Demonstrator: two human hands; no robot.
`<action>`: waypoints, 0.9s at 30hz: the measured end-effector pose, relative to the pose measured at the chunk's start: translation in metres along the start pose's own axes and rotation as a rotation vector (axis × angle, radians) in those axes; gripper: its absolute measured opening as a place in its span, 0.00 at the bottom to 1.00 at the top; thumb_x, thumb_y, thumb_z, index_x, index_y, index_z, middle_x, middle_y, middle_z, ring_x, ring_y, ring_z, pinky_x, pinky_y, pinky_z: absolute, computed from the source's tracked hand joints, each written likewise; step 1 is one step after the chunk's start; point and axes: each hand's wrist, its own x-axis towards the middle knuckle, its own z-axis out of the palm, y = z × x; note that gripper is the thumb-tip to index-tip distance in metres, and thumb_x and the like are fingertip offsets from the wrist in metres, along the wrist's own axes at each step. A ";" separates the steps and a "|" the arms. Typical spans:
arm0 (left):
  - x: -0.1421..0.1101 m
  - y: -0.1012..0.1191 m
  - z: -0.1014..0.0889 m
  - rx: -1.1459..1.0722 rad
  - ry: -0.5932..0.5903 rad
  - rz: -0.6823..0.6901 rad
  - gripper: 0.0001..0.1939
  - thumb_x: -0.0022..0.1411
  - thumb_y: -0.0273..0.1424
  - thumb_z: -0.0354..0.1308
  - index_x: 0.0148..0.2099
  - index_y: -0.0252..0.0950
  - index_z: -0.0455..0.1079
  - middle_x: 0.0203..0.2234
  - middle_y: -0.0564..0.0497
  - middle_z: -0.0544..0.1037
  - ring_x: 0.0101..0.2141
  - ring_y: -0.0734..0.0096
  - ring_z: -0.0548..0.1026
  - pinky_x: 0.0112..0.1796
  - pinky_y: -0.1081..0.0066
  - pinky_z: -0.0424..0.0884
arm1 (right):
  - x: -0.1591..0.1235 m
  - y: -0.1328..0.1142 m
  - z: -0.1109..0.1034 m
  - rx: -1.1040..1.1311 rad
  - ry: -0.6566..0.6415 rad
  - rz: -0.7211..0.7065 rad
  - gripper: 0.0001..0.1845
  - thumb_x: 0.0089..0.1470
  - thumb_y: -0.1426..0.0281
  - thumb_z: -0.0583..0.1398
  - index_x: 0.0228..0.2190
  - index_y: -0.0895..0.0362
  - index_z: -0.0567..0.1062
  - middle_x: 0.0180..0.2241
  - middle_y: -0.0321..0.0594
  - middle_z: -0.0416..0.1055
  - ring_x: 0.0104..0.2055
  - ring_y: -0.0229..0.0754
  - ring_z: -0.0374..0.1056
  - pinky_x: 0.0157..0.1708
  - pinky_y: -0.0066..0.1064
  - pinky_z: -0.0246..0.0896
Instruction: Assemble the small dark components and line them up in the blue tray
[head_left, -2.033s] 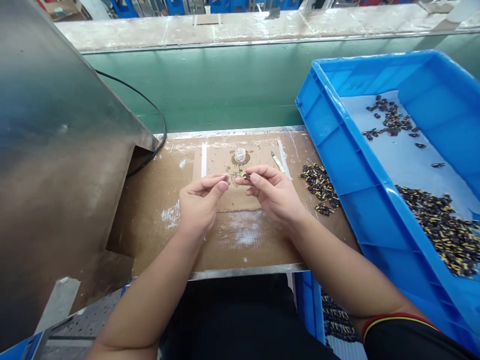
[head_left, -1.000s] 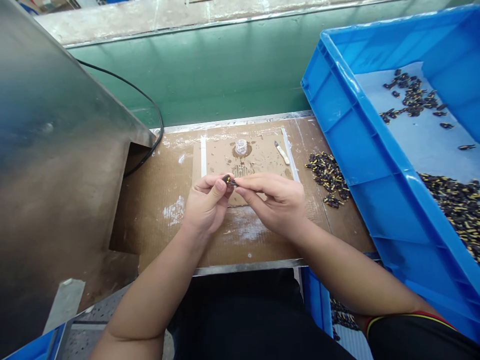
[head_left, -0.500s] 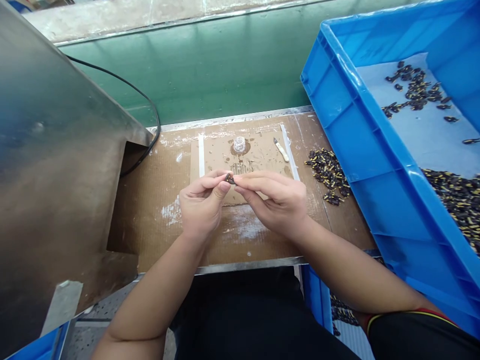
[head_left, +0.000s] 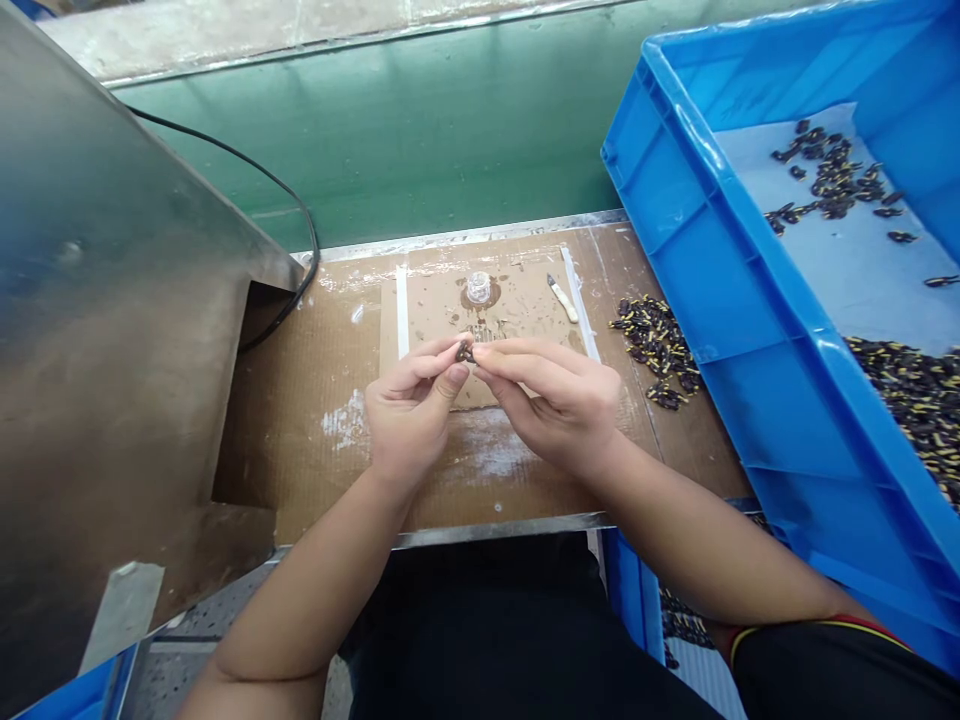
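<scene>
Small dark part (head_left: 465, 352) clamped in the grip of left hand (head_left: 409, 415) and right hand (head_left: 555, 405).
Yellow-banded parts (head_left: 907, 410) are heaped in a blue crate (head_left: 679, 190); a glass jar (head_left: 478, 288) stands on cardboard (head_left: 315, 400).

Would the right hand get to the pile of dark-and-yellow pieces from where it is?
Probably yes: the right hand sits beside the pile with nothing between them, though it is pinching a small dark piece with the left hand.

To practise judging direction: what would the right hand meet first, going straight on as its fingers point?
The right hand would first meet the small dark piece at its fingertips, with the left hand just beyond, though depth is unclear.
</scene>
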 end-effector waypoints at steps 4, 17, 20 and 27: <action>0.003 0.004 0.001 0.167 -0.007 0.134 0.10 0.66 0.28 0.68 0.47 0.47 0.84 0.47 0.50 0.85 0.49 0.65 0.83 0.54 0.60 0.82 | -0.002 0.006 0.002 -0.075 0.021 -0.087 0.14 0.65 0.76 0.64 0.49 0.50 0.81 0.48 0.38 0.83 0.49 0.42 0.81 0.52 0.36 0.82; 0.005 0.011 -0.004 0.514 -0.002 0.411 0.06 0.67 0.27 0.66 0.45 0.41 0.81 0.41 0.49 0.86 0.40 0.66 0.83 0.43 0.60 0.82 | -0.010 0.013 0.005 -0.069 0.069 -0.214 0.21 0.61 0.77 0.67 0.54 0.48 0.78 0.45 0.35 0.84 0.50 0.44 0.82 0.52 0.38 0.83; 0.005 0.011 -0.005 0.529 -0.004 0.424 0.06 0.67 0.27 0.66 0.45 0.41 0.81 0.40 0.49 0.86 0.40 0.65 0.84 0.43 0.59 0.82 | -0.009 0.011 0.006 -0.064 0.081 -0.241 0.22 0.60 0.79 0.68 0.53 0.51 0.78 0.45 0.37 0.84 0.49 0.44 0.82 0.51 0.37 0.83; 0.004 0.013 -0.005 0.506 -0.003 0.417 0.08 0.65 0.25 0.67 0.44 0.42 0.81 0.40 0.50 0.86 0.39 0.65 0.84 0.43 0.59 0.82 | -0.006 0.008 0.006 -0.065 0.090 -0.253 0.20 0.60 0.78 0.68 0.51 0.51 0.78 0.43 0.36 0.84 0.47 0.44 0.82 0.49 0.36 0.84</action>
